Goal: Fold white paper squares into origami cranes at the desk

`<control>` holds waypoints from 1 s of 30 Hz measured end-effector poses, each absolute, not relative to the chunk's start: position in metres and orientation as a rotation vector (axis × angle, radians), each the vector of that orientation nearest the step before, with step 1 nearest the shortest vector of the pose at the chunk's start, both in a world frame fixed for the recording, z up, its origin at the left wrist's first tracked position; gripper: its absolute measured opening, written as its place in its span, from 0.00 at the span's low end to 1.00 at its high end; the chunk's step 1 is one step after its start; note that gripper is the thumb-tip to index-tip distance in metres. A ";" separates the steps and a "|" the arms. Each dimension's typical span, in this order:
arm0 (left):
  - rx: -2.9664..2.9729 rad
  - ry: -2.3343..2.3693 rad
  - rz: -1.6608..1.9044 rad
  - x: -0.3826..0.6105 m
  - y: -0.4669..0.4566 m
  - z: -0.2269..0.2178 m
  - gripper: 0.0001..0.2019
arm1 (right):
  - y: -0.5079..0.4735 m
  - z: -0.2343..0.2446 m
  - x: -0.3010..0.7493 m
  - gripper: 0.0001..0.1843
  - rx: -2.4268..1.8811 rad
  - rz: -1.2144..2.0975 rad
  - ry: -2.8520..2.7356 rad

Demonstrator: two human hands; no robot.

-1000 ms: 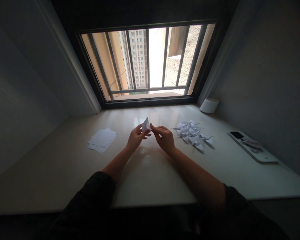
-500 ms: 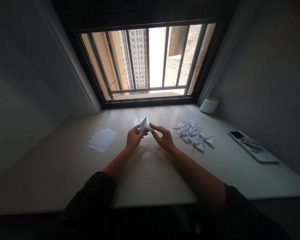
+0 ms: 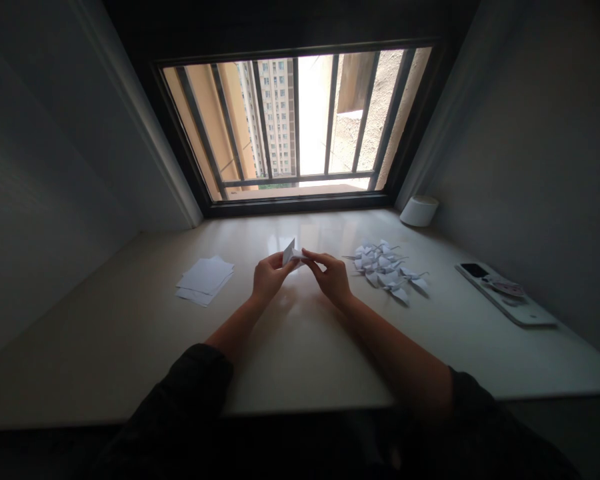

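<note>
My forearms cross the bench [image 3: 300, 353] toward twelve o'clock. There my left hand [image 3: 269, 277] and right hand [image 3: 333, 277] each pinch the small folded paper [image 3: 291, 254], raised just off the bench, probably so fingertips reach both faces. Flat sheets [image 3: 205, 279] lie at ten o'clock, and folded paper figures [image 3: 386, 267] at two.

Daylight enters only through the barred window [image 3: 296, 123], where the sky between the bars is blown out to white. The walls and the near foreground sleeves are nearly black. The pale surface [image 3: 300, 347] carries a soft sheen below the window. Straight edges splay outward toward the corners, and fine detail in the shadows is perhaps lost to noise.
</note>
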State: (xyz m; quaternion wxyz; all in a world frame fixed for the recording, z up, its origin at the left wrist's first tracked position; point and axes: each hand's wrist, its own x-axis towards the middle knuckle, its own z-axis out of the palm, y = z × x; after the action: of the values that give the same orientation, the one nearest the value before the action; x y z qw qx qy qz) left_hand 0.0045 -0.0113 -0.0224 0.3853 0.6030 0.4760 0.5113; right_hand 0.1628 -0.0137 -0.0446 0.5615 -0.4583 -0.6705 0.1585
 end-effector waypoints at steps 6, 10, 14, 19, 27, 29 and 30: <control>1.559 1.257 1.287 0.006 -0.012 -0.021 0.17 | -0.015 -0.043 0.164 0.13 -1.094 0.197 -1.698; 1.561 1.265 1.266 0.006 -0.012 -0.020 0.16 | -0.015 -0.043 0.165 0.15 -1.099 0.084 -1.791; 1.564 1.294 1.247 0.005 -0.013 -0.020 0.16 | -0.015 -0.043 0.165 0.15 -1.130 0.000 -1.853; 1.558 1.290 1.244 0.005 -0.012 -0.021 0.16 | -0.016 -0.040 0.166 0.15 -1.135 -0.095 -1.909; 1.496 1.255 1.286 0.001 -0.008 -0.030 0.16 | -0.014 -0.041 0.166 0.16 -1.114 -0.049 -1.945; 1.474 1.247 1.266 0.001 -0.006 -0.033 0.17 | -0.015 -0.040 0.165 0.16 -1.096 -0.019 -1.943; 1.460 1.237 1.253 0.001 -0.005 -0.034 0.17 | -0.016 -0.040 0.164 0.15 -1.084 0.001 -1.942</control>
State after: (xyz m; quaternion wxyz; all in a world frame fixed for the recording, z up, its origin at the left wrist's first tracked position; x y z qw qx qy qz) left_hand 0.0006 -0.0049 -0.0343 0.4142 0.5809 0.4924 0.4986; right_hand 0.1639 -0.0158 -0.0398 0.4429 -0.4369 -0.7829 0.0006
